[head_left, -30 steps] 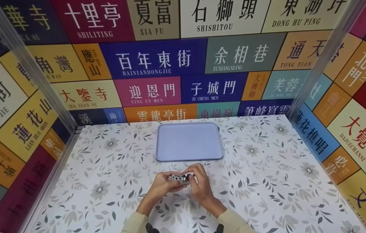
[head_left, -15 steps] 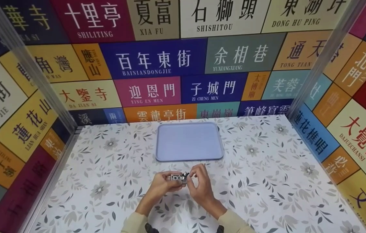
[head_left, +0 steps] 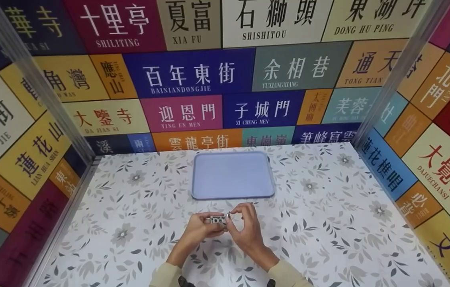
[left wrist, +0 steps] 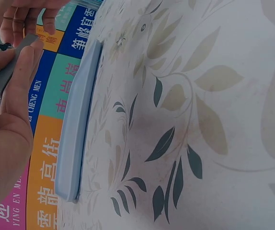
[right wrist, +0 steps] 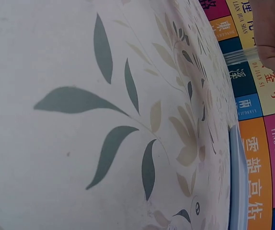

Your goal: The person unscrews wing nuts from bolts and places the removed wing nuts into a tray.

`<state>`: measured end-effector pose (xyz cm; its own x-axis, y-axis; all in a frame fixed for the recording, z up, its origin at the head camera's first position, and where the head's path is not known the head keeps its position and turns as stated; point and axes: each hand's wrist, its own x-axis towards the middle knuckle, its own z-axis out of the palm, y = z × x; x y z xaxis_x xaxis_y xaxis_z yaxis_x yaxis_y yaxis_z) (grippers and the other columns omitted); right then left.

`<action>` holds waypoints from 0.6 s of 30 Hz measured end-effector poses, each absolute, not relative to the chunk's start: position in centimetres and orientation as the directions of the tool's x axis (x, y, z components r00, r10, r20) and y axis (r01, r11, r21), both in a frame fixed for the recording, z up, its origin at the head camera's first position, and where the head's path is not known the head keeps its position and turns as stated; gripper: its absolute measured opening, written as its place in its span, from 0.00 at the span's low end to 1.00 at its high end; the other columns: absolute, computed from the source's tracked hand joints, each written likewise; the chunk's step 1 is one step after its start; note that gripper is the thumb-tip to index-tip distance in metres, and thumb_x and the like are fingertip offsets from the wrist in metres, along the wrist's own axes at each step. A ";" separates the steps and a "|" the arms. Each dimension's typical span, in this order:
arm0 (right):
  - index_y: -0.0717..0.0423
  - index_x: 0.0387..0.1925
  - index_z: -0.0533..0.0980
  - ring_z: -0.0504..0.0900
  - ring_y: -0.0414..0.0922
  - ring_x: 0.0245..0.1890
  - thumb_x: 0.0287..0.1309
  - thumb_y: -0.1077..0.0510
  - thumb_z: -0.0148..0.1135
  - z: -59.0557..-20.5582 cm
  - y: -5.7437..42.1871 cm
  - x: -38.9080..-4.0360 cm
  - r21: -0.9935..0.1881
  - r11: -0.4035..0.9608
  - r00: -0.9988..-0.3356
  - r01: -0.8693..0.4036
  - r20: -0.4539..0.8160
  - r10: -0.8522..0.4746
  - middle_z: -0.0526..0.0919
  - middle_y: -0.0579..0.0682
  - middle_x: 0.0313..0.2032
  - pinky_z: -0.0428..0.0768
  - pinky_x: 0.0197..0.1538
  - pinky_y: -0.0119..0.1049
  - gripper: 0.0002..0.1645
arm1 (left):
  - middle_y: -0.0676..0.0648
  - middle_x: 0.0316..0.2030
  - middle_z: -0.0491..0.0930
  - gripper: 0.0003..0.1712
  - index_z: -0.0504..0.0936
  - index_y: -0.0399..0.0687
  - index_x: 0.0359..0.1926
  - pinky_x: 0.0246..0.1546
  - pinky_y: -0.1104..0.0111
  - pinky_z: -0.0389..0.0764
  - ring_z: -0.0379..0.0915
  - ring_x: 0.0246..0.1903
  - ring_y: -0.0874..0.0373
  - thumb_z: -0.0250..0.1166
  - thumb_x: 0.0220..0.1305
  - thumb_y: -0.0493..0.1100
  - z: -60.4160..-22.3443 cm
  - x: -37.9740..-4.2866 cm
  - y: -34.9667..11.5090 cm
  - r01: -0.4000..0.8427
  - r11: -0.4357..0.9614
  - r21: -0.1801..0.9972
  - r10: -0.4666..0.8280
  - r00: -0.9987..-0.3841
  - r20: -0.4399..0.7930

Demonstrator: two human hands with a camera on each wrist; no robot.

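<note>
Over the front middle of the table, my left hand (head_left: 200,225) grips a small silver-grey metal block with round holes (head_left: 218,219), thumb on the near side and fingers behind. The left wrist view shows the block (left wrist: 10,72) side-on as a plain grey bar, a small dark part near its upper end. My right hand (head_left: 247,229) pinches at the block's right end with thumb and curled forefinger, where a small shiny part shows between them. Only part of the right hand (right wrist: 274,36) enters the right wrist view, at the upper right; its fingertips are hidden there.
Beyond the hands lies a shallow lavender-blue tray (head_left: 233,175) on the white leaf-patterned tabletop (head_left: 320,231). Panels of coloured signs (head_left: 189,71) wall the table in at the back and both sides, with clear strips at the corners.
My right thumb and forefinger have shifted slightly at the block's right end, and the dark part seen there earlier now shows as a small shiny one. The left hand keeps its hold.
</note>
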<state>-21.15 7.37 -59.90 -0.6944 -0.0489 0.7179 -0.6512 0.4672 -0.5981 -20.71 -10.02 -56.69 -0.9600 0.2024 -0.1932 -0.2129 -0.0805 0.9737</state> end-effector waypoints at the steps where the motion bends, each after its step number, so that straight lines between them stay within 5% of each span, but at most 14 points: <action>1: 0.52 0.39 0.75 0.74 0.41 0.43 0.55 0.60 0.67 -59.9 7.4 -21.1 -0.600 0.465 -0.697 -0.651 0.715 -0.054 0.75 0.48 0.43 0.76 0.37 0.31 0.10 | 0.37 0.41 0.87 0.25 0.81 0.28 0.55 0.43 0.65 0.91 0.88 0.37 0.52 0.68 0.54 0.30 -56.7 -20.7 -10.0 -0.214 -0.079 0.974 0.202 -0.960 -0.194; 18: 0.53 0.40 0.80 0.76 0.44 0.48 0.50 0.71 0.54 -59.4 7.3 -21.2 -0.578 0.392 -0.659 -0.715 0.745 -0.103 0.77 0.50 0.45 0.80 0.50 0.36 0.18 | 0.36 0.40 0.88 0.26 0.79 0.25 0.55 0.43 0.66 0.91 0.89 0.36 0.51 0.67 0.53 0.30 -57.2 -20.6 -9.9 -0.222 -0.093 0.971 0.237 -0.952 -0.195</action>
<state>-21.18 7.26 -59.39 -0.6589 -0.1029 0.7452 -0.7154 0.3918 -0.5785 -20.57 -9.89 -57.16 -0.9517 0.2373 -0.1947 -0.2218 -0.0934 0.9706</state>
